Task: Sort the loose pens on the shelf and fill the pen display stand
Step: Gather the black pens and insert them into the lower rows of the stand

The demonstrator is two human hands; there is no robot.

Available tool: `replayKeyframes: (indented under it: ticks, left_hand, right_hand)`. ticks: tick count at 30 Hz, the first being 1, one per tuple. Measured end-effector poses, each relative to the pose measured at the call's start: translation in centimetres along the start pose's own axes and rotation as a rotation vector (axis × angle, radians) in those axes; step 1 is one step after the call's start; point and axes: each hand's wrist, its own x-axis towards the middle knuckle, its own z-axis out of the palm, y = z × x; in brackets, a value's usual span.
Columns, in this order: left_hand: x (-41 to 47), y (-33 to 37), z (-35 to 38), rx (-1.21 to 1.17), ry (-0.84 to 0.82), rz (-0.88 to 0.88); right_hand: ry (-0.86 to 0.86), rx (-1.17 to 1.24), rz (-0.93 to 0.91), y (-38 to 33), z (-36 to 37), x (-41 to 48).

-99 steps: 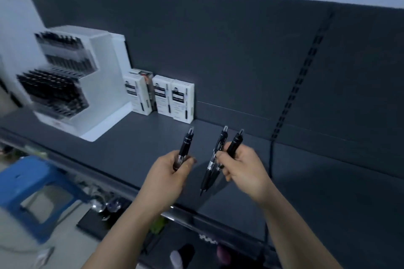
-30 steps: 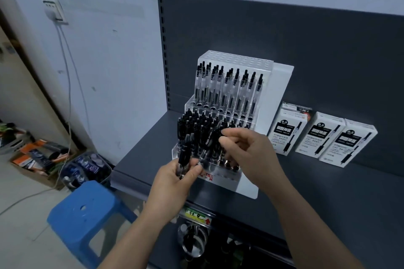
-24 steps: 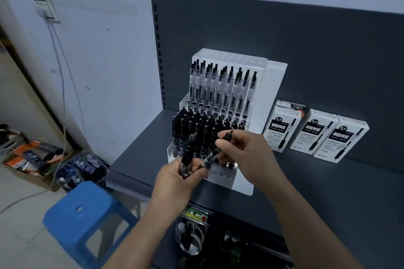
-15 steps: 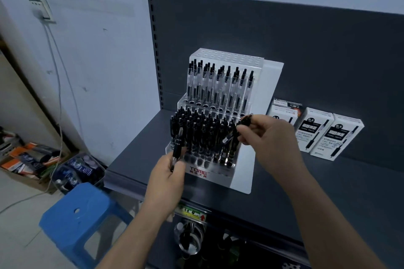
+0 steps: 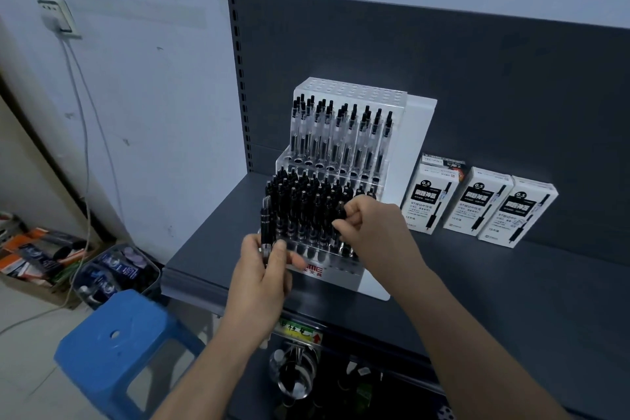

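Note:
A clear stepped pen display stand (image 5: 341, 269) stands at the left end of the dark shelf (image 5: 477, 283). Its lower tier holds several black pens, its upper tier several clear-barrelled pens. My left hand (image 5: 262, 280) grips one black pen (image 5: 266, 225) upright in front of the stand's left corner. My right hand (image 5: 371, 232) pinches another black pen (image 5: 340, 211) by its top at the right side of the lower tier, among the standing pens; its lower end is hidden.
Three white pen boxes (image 5: 477, 208) lean against the shelf's back panel right of the stand. A blue plastic stool (image 5: 116, 351) stands on the floor below left. Bins of goods (image 5: 116, 273) sit by the wall.
My right hand has come down from the stand's right edge into the lower tier with its pen. My left hand still holds its pen upright, slightly higher against the stand.

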Motion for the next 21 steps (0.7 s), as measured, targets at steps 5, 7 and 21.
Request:
replayKeyframes:
  ticks: [5,7,21]
  left_hand:
    - [0.0,-0.1,0.0,-0.125,-0.019,-0.094]
    - [-0.1,-0.2,0.0,-0.121,-0.041,-0.093]
    - [-0.4,0.0,0.0,-0.085,-0.151,-0.08]
  right_hand:
    - [0.047,0.037,0.022,0.6,0.7,-0.1]
    - [0.046,0.039,0.025,0.7,0.7,0.0]
    - [0.054,0.094,0.059,0.8,-0.1,-1.4]
